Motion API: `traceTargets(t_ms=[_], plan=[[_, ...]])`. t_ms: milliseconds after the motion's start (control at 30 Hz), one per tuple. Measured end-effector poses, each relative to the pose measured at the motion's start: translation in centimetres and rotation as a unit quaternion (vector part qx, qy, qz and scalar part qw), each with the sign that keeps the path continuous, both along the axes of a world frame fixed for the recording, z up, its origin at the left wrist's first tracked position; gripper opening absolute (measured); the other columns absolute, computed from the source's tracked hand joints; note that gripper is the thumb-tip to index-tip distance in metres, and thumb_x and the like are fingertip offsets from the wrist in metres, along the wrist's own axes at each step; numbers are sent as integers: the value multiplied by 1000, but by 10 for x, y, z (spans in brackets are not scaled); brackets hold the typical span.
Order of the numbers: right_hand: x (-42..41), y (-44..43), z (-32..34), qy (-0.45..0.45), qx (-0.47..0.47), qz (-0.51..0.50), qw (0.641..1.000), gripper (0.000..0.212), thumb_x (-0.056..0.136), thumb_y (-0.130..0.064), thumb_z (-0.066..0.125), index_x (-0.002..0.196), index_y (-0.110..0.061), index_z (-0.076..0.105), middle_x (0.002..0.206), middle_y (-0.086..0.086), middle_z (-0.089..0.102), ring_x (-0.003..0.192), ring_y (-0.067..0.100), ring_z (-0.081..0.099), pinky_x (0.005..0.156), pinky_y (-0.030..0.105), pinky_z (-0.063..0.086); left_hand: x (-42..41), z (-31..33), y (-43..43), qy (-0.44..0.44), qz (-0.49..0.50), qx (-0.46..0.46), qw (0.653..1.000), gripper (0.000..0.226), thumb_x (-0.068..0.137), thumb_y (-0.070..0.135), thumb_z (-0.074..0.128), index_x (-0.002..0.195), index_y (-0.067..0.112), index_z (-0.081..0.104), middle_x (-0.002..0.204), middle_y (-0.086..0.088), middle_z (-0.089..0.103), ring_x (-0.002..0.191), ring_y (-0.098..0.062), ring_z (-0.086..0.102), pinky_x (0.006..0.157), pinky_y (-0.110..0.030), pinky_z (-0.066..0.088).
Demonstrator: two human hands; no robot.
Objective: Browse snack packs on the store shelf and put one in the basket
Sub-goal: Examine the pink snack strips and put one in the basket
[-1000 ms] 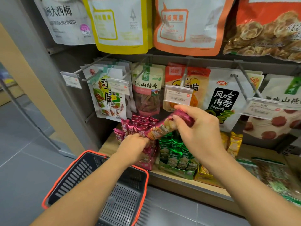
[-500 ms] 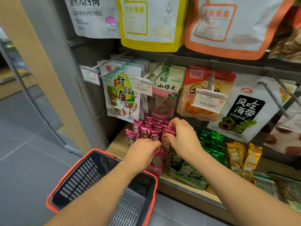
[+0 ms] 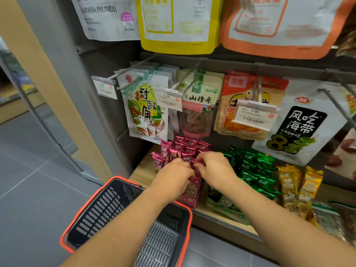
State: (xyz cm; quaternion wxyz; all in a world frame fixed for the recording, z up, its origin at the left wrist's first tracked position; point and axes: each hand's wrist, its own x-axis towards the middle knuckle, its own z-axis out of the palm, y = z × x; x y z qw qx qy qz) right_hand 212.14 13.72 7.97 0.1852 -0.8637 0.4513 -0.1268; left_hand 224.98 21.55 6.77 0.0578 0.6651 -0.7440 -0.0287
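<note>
Both hands work among the pink packs [image 3: 189, 146] boxed on the shelf [image 3: 142, 169]. The right hand [image 3: 213, 168] pinches one pack's top; the left hand [image 3: 173, 175] curls into them (cannot tell if it grips). The basket [image 3: 66, 238] sits below. Above hang a 山楂条 pouch [image 3: 200, 112], a 风吃海带 pouch [image 3: 306, 124], a tag [image 3: 256, 114] reading 3.90, and a prunes pouch [image 3: 104, 18] marked CALIFORNIA PRUNES, 70g.

Glossy pink snack packs [image 3: 183, 149] stand upright in tight rows in a pink display box on the wooden shelf [image 3: 142, 168], directly under both hands. The right hand [image 3: 213, 168] pinches the top of one. The dark, red-rimmed basket [image 3: 67, 234] sits below the left hand [image 3: 173, 174].
</note>
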Motion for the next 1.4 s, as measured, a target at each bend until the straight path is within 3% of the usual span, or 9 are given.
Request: traceTargets(t_ms=[133,267,467,600,800,967,1133,1267,1400], plan=[[-8,-2,-8,147,15,72,986,36,92,-22,45,123,-28,63,114,2,62,119,22,45,94,42,38,-2,-4,1,103,52,-45,992,34,85,13,67,116,21,55,117,1,56,113,-19,47,93,-30,40],[-10,-11,4,190,79,92,974,49,88,-14,40,131,-34,54,122,-1,58,126,20,37,95,45,27,-6,-5,-3,9,25,-34,999,58,90,12,58,145,17,39,146,0,45,133,-19,37,109,-33,31],[-5,-30,7,-28,-26,-82,996,20,88,-24,54,102,-34,64,104,1,67,106,25,58,93,36,46,-12,-2,-2,-101,27,-24,994,44,96,27,47,139,19,46,135,2,54,125,-21,43,104,-36,33],[6,-46,1,115,-60,-54,990,28,94,-35,51,120,-27,57,113,3,64,120,26,44,94,44,35,-14,-1,2,-82,23,-27,996,53,96,30,44,146,19,32,135,-2,53,126,-23,44,110,-36,25],[21,-47,-15,196,-98,-35,975,22,90,-35,60,110,-27,66,111,1,61,116,25,46,93,45,32,-14,-2,2,-98,2,-18,995,49,97,26,42,144,13,39,147,-5,39,137,-24,28,116,-37,17],[5,-28,-6,38,-190,-53,980,24,87,-22,64,111,-21,62,114,3,57,102,27,58,86,39,40,-13,-2,3,-76,-2,-3,997,61,91,17,47,149,13,28,148,-6,39,137,-23,31,118,-39,18],[-19,17,25,-112,-286,37,951,18,82,-5,70,96,-4,59,108,14,62,79,33,64,55,33,50,-13,0,6,-60,2,6,998,67,89,21,53,150,16,25,155,-5,29,144,-22,19,120,-38,13],[-54,45,58,-139,-325,111,929,12,89,-8,59,99,0,61,112,17,63,93,33,65,65,40,58,-9,6,10,-41,-8,-1,999,71,86,24,58,150,15,28,156,-3,29,144,-21,20,120,-35,16],[-92,73,100,-194,-334,132,913,14,94,-13,52,105,-7,55,112,13,60,94,25,61,70,37,58,-5,29,17,54,29,-48,997,43,88,12,51,130,18,60,133,0,58,124,-18,49,106,-32,39]])
